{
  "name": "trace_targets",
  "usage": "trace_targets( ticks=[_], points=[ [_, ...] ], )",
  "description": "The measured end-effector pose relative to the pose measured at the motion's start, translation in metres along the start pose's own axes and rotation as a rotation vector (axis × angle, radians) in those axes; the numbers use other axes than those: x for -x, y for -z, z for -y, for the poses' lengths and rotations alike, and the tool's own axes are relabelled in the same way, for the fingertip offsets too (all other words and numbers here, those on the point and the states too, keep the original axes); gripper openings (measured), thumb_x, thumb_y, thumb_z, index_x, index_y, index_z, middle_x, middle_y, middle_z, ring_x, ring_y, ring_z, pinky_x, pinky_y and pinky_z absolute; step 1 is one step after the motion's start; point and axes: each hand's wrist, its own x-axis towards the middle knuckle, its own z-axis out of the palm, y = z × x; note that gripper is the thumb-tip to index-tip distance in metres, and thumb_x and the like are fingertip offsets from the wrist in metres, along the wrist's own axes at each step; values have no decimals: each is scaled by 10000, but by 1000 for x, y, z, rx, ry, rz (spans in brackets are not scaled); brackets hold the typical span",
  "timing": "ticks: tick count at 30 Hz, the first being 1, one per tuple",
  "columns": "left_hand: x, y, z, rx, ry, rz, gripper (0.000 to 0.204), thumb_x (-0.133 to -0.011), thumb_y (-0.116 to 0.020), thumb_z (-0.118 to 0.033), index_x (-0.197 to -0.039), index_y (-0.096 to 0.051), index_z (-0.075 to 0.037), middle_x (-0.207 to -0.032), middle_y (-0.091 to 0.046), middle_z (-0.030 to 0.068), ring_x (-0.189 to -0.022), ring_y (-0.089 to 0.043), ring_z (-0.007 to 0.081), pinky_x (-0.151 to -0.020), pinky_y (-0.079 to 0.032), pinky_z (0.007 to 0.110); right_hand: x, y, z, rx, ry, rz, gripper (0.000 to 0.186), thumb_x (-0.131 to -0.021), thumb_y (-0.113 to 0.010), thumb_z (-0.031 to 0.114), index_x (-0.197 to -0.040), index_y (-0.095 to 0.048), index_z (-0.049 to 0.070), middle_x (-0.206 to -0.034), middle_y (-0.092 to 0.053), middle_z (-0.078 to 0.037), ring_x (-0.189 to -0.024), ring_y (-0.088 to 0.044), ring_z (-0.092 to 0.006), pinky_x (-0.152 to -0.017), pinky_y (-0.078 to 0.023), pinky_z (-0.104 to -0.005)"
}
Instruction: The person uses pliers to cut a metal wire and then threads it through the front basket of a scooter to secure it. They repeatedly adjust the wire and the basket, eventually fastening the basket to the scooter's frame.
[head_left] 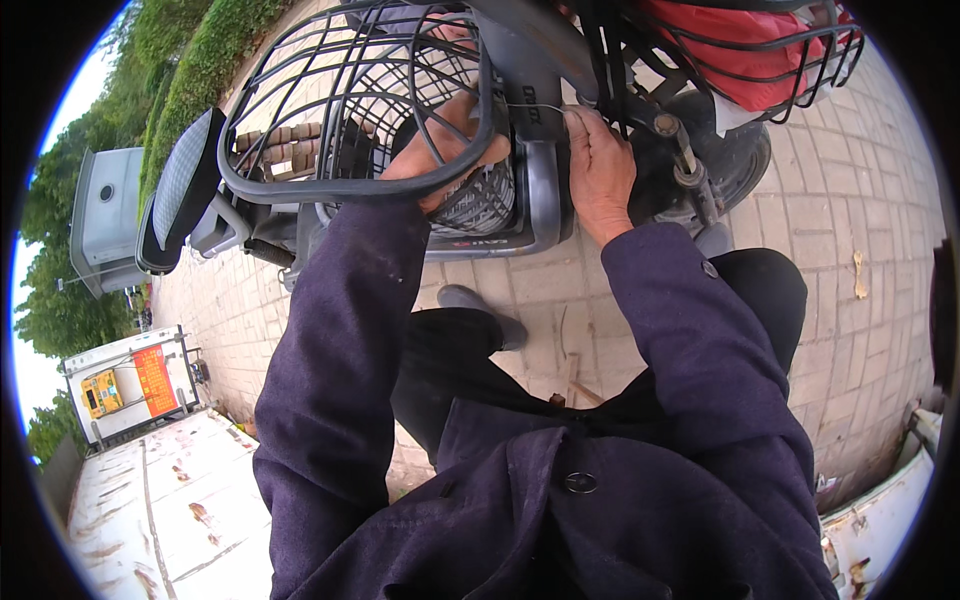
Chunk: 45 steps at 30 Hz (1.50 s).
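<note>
A grey electric bike (535,185) stands in front of me, with a black wire basket (350,190) on its left part. My left hand (435,150) reaches in at this basket, behind its thick rim. The rim and bars cross the hand, so I cannot make out what its fingers hold. At the bike's grey upright, my right hand (600,165) is closed, thumb and fingertips pinched together. A thin pale wire (537,106) runs from those fingertips across the upright toward the basket.
Upper right, a second black wire basket (800,75) carries a red bag (745,50) above a wheel (745,165). A bike seat (185,185) juts out at left. White rusty panels (170,510) lie lower left, and thin sticks (575,380) rest on the paving near my feet.
</note>
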Motion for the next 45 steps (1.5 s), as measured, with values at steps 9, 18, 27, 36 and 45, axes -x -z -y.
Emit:
trace_targets(
  ticks=[9, 18, 27, 36, 45],
  points=[
    [-1, 2, 1, -44, -28, 41, 782, -849, -812, -219, -1455, -420, 82, -1313, -600, 187, -1218, -558, 257, -1052, -436, 373, 2, 15, -35, -622, -527, 521, 564, -1084, -435, 526, -997, -701, 36, -716, -497, 38, -696, -454, -88, -697, -387, -276],
    [5, -3, -13, -144, -18, -25, 726, -821, -823, -277, -1356, -497, 90, -1163, -642, 178, -1042, -589, 239, -945, -470, 369, -25, 5, -56, -740, -667, 604, 433, -1044, -573, 457, -926, -710, 63, -704, -487, 47, -682, -447, -86, -689, -377, -264],
    [2, -7, -12, -154, 6, -72, 625, -822, -807, -288, -1249, -540, 82, -964, -644, 141, -881, -589, 208, -835, -483, 338, -47, -22, -81, -882, -681, 400, 193, -949, -752, 228, -1043, -702, 67, -876, -672, -3, -798, -604, -120, -759, -469, -312],
    [9, -12, -30, -89, 64, -31, 627, -856, -782, -263, -1328, -505, 42, -1163, -599, 139, -1100, -555, 242, -1003, -433, 392, -46, -47, -104, -1119, -647, 458, 425, -913, -783, 394, -1238, -671, 145, -1199, -677, -14, -1127, -600, -178, -983, -413, -399],
    [-1, -11, -23, 11, 85, -15, 942, -785, -759, -104, -1591, -287, 21, -1292, -648, 188, -1226, -612, 262, -1078, -428, 356, -34, -45, -81, -1033, -826, 396, 555, -932, -698, 543, -1344, -591, 187, -1327, -639, 28, -1261, -527, -163, -1024, -326, -391]
  ],
)
